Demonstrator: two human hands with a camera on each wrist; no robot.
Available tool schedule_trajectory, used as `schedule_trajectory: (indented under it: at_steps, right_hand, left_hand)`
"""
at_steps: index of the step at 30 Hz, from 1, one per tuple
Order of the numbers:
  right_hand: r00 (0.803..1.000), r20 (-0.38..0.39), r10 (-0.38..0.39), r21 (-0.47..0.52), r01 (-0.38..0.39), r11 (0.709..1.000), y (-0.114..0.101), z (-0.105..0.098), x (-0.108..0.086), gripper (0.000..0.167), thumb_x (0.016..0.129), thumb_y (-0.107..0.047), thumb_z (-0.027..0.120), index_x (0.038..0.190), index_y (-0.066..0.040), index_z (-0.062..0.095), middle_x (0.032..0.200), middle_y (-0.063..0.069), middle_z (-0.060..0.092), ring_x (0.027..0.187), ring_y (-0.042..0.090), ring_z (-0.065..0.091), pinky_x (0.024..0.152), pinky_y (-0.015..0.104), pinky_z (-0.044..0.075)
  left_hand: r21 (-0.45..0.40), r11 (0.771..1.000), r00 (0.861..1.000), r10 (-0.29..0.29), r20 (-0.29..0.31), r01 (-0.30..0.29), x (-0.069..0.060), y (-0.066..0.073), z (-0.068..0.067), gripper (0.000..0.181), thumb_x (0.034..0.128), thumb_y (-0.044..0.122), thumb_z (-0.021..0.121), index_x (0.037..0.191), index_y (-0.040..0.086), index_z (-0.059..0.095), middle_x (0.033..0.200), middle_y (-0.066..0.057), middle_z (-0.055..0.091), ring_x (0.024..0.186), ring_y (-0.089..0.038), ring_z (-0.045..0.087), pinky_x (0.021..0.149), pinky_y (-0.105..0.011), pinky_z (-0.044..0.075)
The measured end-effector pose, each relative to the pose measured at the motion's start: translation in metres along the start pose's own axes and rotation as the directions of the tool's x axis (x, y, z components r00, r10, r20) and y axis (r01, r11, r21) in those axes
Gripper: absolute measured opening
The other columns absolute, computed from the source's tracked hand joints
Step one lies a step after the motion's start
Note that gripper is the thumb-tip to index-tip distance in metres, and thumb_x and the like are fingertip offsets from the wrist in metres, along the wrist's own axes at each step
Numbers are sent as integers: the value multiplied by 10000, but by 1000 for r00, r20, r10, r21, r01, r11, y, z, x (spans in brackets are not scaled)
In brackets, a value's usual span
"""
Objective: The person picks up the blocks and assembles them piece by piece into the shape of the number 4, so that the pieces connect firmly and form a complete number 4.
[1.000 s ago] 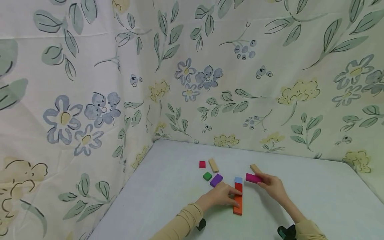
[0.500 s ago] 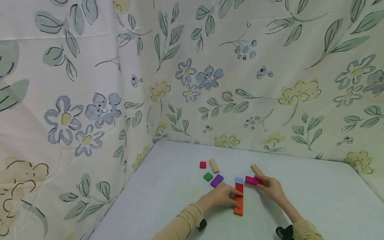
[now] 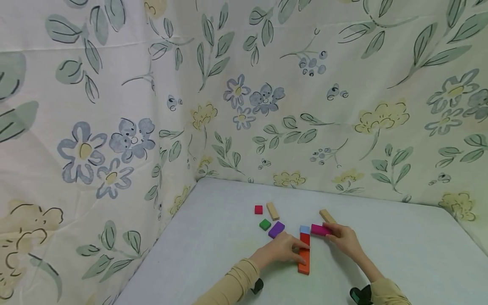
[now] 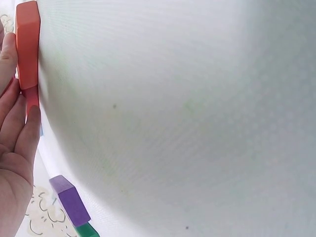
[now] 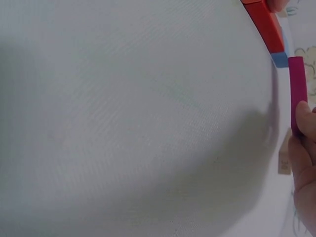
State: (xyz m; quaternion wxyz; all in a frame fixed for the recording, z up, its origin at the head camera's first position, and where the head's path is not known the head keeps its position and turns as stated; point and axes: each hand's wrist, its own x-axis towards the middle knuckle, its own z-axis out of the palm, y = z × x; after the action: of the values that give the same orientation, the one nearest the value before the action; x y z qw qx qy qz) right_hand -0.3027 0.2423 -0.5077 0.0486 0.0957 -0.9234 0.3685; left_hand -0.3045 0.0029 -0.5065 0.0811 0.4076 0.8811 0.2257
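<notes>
Orange (image 3: 303, 267), red (image 3: 304, 239) and light blue (image 3: 304, 229) blocks stand end to end in a row on the table. My left hand (image 3: 280, 249) rests against this row, thumb on the orange block and extended fingers by the red one, which they partly cover. Just right of the light blue end, my right hand (image 3: 345, 240) pinches a magenta block (image 3: 319, 229) between thumb and fingers. In the right wrist view the magenta block (image 5: 297, 84) lies close beside the light blue block (image 5: 280, 59); whether they touch, I cannot tell.
Left of the row lie a purple block (image 3: 276, 229), a green block (image 3: 265, 224), a small red cube (image 3: 258, 209) and a wooden block (image 3: 273, 211). Another wooden block (image 3: 327, 216) sits behind my right hand. Floral cloth (image 3: 289, 106) hangs along the white table's (image 3: 213, 237) far and left edges.
My right hand has brought the magenta block slightly left and down, nearer the light blue block. My left hand keeps its place on the row.
</notes>
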Motion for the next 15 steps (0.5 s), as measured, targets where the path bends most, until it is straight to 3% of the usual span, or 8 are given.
schedule_trajectory:
  at_steps: [15]
  right_hand:
    - [1000, 3, -25, -5, 25, 1000, 2, 4, 0, 360, 858, 34, 621, 1217, 58, 600, 1198, 250, 626, 1126, 410, 562, 890, 447, 515]
  left_hand:
    - [14, 1000, 1000, -18, 14, 18, -1, 2, -1, 445, 818, 383, 716, 1238, 258, 644, 617, 87, 321, 545, -5, 278, 495, -141, 237]
